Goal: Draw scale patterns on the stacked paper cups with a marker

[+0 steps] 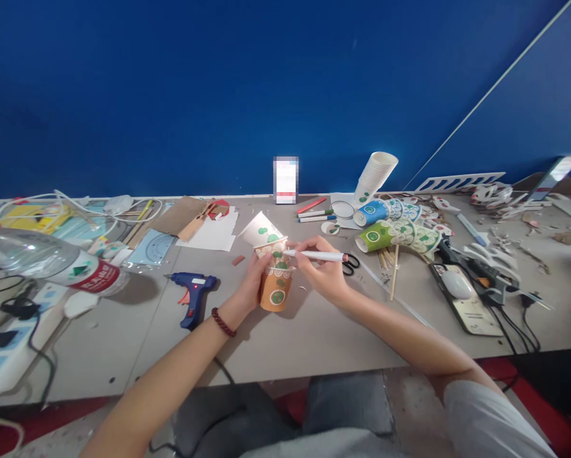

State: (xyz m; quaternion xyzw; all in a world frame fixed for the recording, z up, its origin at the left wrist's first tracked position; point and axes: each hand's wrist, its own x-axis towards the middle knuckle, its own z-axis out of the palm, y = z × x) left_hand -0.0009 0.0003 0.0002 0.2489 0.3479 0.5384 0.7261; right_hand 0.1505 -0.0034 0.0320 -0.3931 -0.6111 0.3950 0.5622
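My left hand [253, 280] is closed around a stack of joined paper cups [279, 289], steadying it above the table. Its lowest cup is orange with a round green mark; the middle part carries drawn curls, and the white top cup with green leaf prints tilts left. In my right hand [324, 270] is a white marker pen [321, 256], pinched by the fingers, its tip at the middle of the stack. A reddish-brown cap-like piece [238, 260] lies left of the cups. Black-handled scissors [351, 264] lie partly hidden behind my right hand.
A blue hot glue gun [193, 294] lies to the left, near a large water bottle [75, 270]. Decorated blue [373, 211] and green [375, 236] cup stacks lie right, before a tall white cup stack [375, 175]. Markers [316, 215] and a phone [286, 181] are at the back.
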